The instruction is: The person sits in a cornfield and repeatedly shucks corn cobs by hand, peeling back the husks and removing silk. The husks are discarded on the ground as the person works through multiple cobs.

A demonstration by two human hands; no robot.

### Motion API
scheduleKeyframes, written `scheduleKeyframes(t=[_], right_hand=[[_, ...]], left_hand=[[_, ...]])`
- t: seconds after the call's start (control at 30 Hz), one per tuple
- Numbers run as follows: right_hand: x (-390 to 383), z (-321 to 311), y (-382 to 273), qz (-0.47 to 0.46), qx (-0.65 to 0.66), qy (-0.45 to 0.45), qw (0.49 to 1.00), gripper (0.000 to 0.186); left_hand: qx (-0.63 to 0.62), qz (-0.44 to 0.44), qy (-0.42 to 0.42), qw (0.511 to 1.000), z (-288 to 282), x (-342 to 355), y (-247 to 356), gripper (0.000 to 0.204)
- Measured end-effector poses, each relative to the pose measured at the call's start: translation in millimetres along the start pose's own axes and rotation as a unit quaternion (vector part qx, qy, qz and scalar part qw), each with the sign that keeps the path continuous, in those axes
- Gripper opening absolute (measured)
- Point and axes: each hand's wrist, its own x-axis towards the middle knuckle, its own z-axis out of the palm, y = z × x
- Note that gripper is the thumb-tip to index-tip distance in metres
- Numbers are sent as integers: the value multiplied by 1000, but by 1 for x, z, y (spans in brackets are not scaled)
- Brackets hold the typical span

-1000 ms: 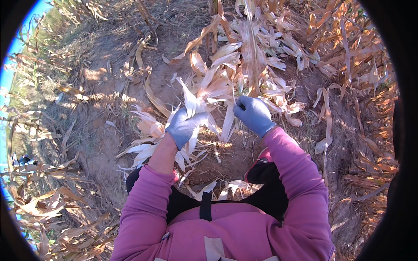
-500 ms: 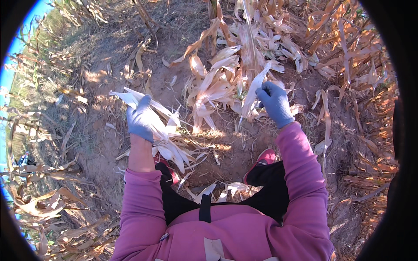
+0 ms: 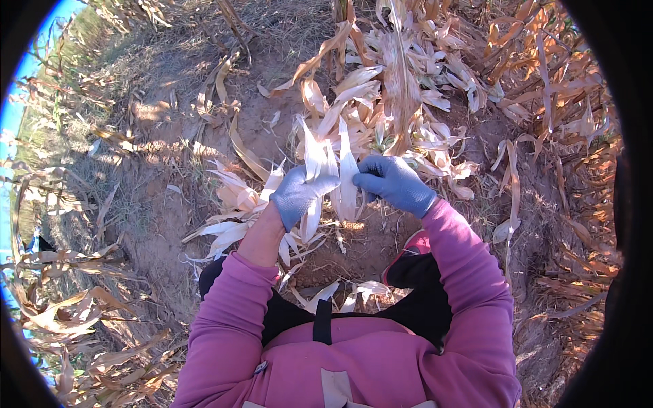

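Note:
In front of me my left hand (image 3: pixel 299 196), in a blue-grey glove, is closed on pale corn husks (image 3: pixel 314 158) that stick up past the thumb and hang below the palm. Just to its right my right hand (image 3: pixel 400 185), gloved alike, pinches a single whitish husk leaf (image 3: pixel 347 168) by its edge, its tip pointing away from me. The two hands are close together with the husks between them. My right fingertips are partly hidden behind the leaf. A pile of loose husks (image 3: pixel 238 197) lies on the ground left of my left hand.
A larger heap of dry husks (image 3: pixel 367 102) spreads beyond my hands. Dry corn stalks and leaves (image 3: pixel 578 136) stand along the right, more (image 3: pixel 68 319) at the left. My red shoe (image 3: pixel 416 243) rests on bare soil (image 3: pixel 320 262), with husk scraps between my legs.
My left hand has come right and inward with its husks, and my right hand has moved left and slightly nearer with its leaf, so they now almost meet. Husks now lie on the left.

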Motion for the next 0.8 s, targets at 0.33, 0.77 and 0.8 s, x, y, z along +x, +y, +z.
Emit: scheduleKeyframes(t=[0.33, 0.77, 0.8], right_hand=[[3, 10, 8, -26, -43, 0, 999, 22], [12, 4, 32, -48, -322, 205, 923, 19], [13, -4, 37, -52, -339, 230, 911, 18]], left_hand=[[70, -28, 22, 997, 9, 1, 1, 21], [26, 105, 33, 994, 9, -5, -4, 15], [26, 84, 45, 995, 0, -6, -2, 13]])
